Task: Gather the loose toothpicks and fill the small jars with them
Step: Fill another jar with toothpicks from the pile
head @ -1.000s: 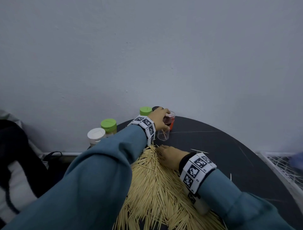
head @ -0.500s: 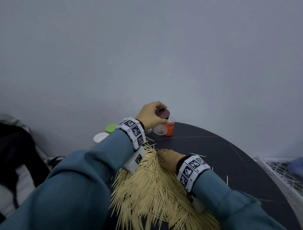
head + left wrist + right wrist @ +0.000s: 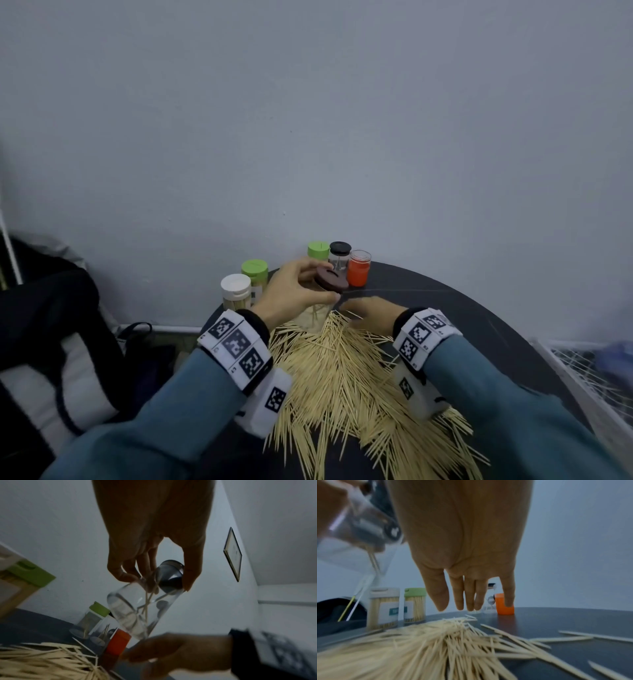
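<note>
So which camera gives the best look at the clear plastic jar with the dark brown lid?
The left wrist view: the clear plastic jar with the dark brown lid fills mid-frame, tilted, a few toothpicks inside. The head view shows mostly its lid behind the left hand; the right wrist view shows a blurred corner.

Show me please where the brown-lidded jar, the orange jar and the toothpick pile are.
brown-lidded jar point(image 3: 331, 279): head view, on its brown lid.
orange jar point(image 3: 358, 272): head view, on its orange side.
toothpick pile point(image 3: 342, 373): head view, middle of the heap.
</note>
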### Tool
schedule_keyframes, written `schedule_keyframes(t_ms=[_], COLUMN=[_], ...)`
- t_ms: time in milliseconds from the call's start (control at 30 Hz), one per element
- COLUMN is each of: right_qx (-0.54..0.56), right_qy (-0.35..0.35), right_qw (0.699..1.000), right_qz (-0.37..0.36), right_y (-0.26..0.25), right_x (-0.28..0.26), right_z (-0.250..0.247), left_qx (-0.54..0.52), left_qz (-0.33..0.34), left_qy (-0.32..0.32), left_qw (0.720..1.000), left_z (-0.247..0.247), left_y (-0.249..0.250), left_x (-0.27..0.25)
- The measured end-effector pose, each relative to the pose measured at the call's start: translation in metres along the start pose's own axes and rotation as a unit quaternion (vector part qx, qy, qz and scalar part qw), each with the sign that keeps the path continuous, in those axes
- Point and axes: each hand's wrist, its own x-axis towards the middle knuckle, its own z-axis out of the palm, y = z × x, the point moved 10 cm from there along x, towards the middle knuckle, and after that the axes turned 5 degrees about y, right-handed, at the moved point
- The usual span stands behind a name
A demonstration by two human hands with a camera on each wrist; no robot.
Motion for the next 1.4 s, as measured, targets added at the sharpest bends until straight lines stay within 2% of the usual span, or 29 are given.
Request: schedule_keyframes(t_ms=[67, 133, 200, 233, 367, 600, 700, 833, 1033, 1167, 1267, 1400], right_qx=[0.082, 0.193, 0.293, 0.315, 0.247, 0.142, 0.15, 0.176, 0.172, 0.12, 0.121, 0.111], right_qy=[0.079, 0.167, 0.196, 0.192, 0.16, 0.214, 0.238, 0.273, 0.26, 0.279, 0.291, 0.262], right_qw=[0.993, 0.966, 0.935, 0.929, 0.955, 0.966, 0.959, 0.946, 0.95, 0.953, 0.949, 0.957], right_qz=[-0.016, -0.035, -0.032, -0.03, -0.036, -0.032, -0.03, -0.025, -0.002, 0.012, -0.006, -0.048], right_y=[-0.004, -0.008, -0.013, -0.016, -0.033, -0.039, -0.035, -0.031, -0.038, -0.046, -0.05, -0.051], right_x=[-0.008, -0.02, -0.031, -0.035, -0.04, -0.034, -0.034, -0.039, -0.039, -0.04, -0.043, -0.043], right_z=[-0.026, -0.055, -0.068, -0.069, -0.061, -0.064, -0.069, -0.082, -0.08, -0.078, -0.079, -0.078], left_qx=[0.001, 0.014, 0.029, 0.032, 0.042, 0.022, 0.006, 0.017, 0.031, 0.011, 0.003, 0.0], left_qz=[0.007, 0.021, 0.025, 0.025, 0.039, 0.008, 0.007, 0.009, 0.02, 0.046, 0.051, 0.049], left_qy=[-0.003, -0.001, 0.0, -0.004, -0.025, 0.007, 0.022, 0.01, -0.01, -0.013, -0.022, -0.042], left_qw=[1.0, 1.0, 0.999, 0.999, 0.998, 1.0, 1.0, 1.0, 0.999, 0.999, 0.998, 0.998], left_z=[0.004, 0.005, 0.008, 0.01, 0.022, 0.026, 0.025, 0.031, 0.041, 0.041, 0.042, 0.047], left_y=[-0.002, -0.002, -0.002, -0.002, 0.002, -0.006, -0.004, 0.0, 0.003, 0.009, 0.01, 0.007], left_x=[-0.003, -0.005, -0.006, -0.007, -0.009, -0.003, -0.003, -0.006, -0.007, -0.008, -0.01, -0.01])
